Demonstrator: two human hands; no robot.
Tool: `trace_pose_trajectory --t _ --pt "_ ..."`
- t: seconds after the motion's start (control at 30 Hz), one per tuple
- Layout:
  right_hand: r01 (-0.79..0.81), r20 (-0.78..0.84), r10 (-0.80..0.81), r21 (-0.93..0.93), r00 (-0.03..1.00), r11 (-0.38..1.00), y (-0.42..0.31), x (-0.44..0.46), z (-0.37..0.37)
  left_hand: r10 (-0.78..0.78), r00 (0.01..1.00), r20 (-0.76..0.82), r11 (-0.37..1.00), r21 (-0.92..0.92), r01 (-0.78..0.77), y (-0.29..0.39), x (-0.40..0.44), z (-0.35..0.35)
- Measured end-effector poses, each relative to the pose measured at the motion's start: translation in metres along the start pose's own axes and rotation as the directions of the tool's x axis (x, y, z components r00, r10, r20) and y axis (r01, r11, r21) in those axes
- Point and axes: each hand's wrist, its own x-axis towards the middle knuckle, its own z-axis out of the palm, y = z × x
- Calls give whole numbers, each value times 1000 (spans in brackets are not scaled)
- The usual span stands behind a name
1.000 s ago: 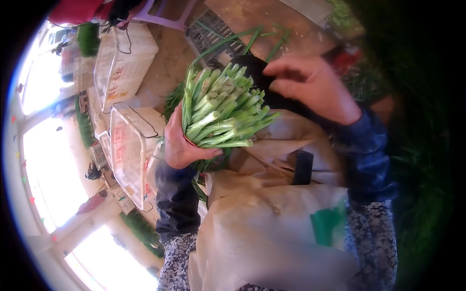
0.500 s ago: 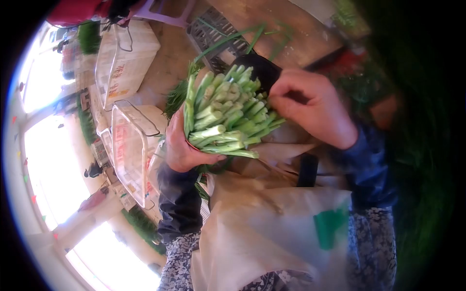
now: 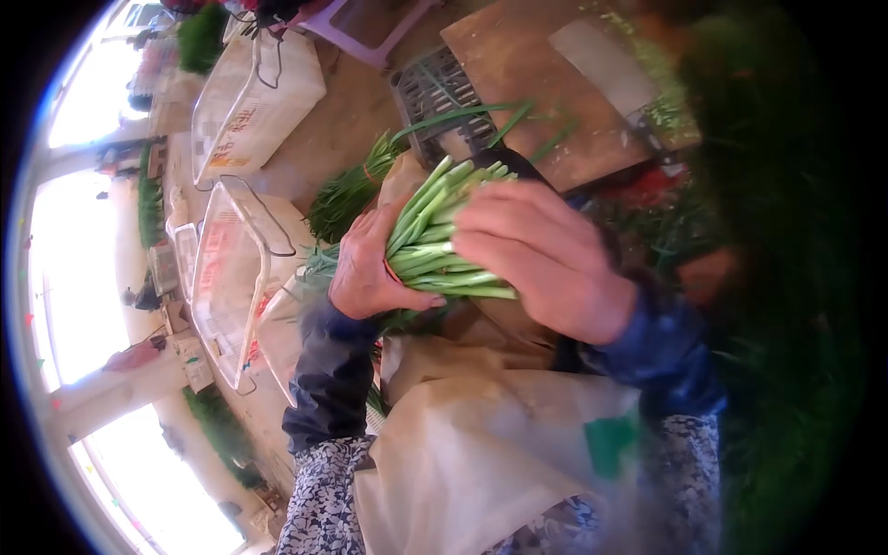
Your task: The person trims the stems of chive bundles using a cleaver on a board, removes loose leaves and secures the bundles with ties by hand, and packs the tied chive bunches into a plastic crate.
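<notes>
A thick bunch of green vegetable stalks [image 3: 433, 248] tilts in front of my body, its pale cut ends toward me. My left hand [image 3: 363, 268] is closed around its left side, thumb along the lower edge. An orange-red band shows on the bunch beside this hand. My right hand [image 3: 541, 254], slightly blurred, lies over the right side of the cut ends with its fingers stretched across them, and hides part of them. Its fingertips appear to touch the stalks. A beige apron [image 3: 481, 453] with a green patch covers my lap beneath.
White plastic baskets [image 3: 264, 102] with wire handles stand at the left. Behind the bunch lies another bundle of thin greens [image 3: 342, 205]. Farther back are a grey slatted crate [image 3: 435, 97], a brown board [image 3: 527, 69] and a purple stool [image 3: 375, 46]. Blurred greens fill the right.
My right hand has moved left from the edge of the bunch onto its cut ends, its fingers unbending from a pinch. My left hand keeps its hold. The camera view has shifted.
</notes>
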Motion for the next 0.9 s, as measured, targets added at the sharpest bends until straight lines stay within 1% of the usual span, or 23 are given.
trace_pose_trajectory --t 0.03,0.07,0.1,0.13,0.2,0.27,0.3,0.33,0.4,0.43,0.47,0.53,0.57,0.6,0.67,0.7,0.73,0.77,0.8,0.83,0.87,0.9 --pt "-45 -3 45 -38 999 998 18 -8 3 -40 999 10 999 -33 40 -1 3 -1" --pt "-77 -7 76 -76 997 994 40 -16 5 -31 1000 -2 999 -33 31 -1 5 -1" --pt "-55 -8 54 -83 998 995 46 -12 2 -51 998 21 997 -62 52 -3 8 -2" --pt "-67 -11 66 -118 998 991 47 -9 0 -69 996 62 993 -91 75 -4 9 -4" --pt "-84 -30 80 -157 996 984 35 -4 -1 -49 997 65 994 -95 55 -4 7 -7" --pt "-27 -271 1 -94 963 995 14 7 -2 -45 999 17 992 -120 47 0 5 -3" --pt "18 -107 -12 51 994 999 16 2 0 0 999 54 998 -64 3 -10 2 -4" --pt "-4 -121 9 47 993 999 22 -10 3 3 997 80 998 -67 2 -8 0 -6" --pt "-157 -118 138 -170 983 973 45 -20 -2 -140 980 138 986 -68 151 -5 4 -8" --pt "-272 -224 204 -335 953 902 51 -16 -2 -144 981 131 964 -204 169 -1 4 -9" --pt "-294 -236 223 -335 946 895 44 -18 -4 -143 978 155 964 -203 173 -1 0 -7" --pt "-161 -312 85 -229 946 960 27 -4 -11 -85 991 99 979 -178 102 -7 1 -3" --pt "-11 -213 0 -50 977 999 16 -7 1 -88 990 106 971 -211 109 -6 2 -5" --pt "83 -85 -81 27 993 996 17 -10 6 -89 988 127 971 -211 114 -1 3 -6" --pt "-48 -19 53 203 998 978 60 -32 4 -166 974 153 970 -154 190 9 8 -8" --pt "-43 -18 48 202 999 978 60 -29 1 -141 980 139 975 -155 162 7 8 -6" --pt "-87 -155 101 95 983 992 54 -22 -1 -148 978 146 974 -151 170 3 7 -4" --pt "-158 -296 152 6 943 987 43 -18 0 -149 978 148 966 -190 176 1 2 -5" --pt "-151 -301 149 15 942 988 33 -12 2 -138 982 128 960 -227 164 -5 1 -5" --pt "-47 -282 65 72 957 996 19 -8 5 -121 983 138 977 -160 143 -8 -1 -7" --pt "47 -268 -11 129 963 991 11 -8 8 -132 981 143 976 -154 153 -7 0 -7" --pt "89 -153 -90 -15 984 996 32 -18 14 -162 975 155 968 -165 187 -4 4 -7"
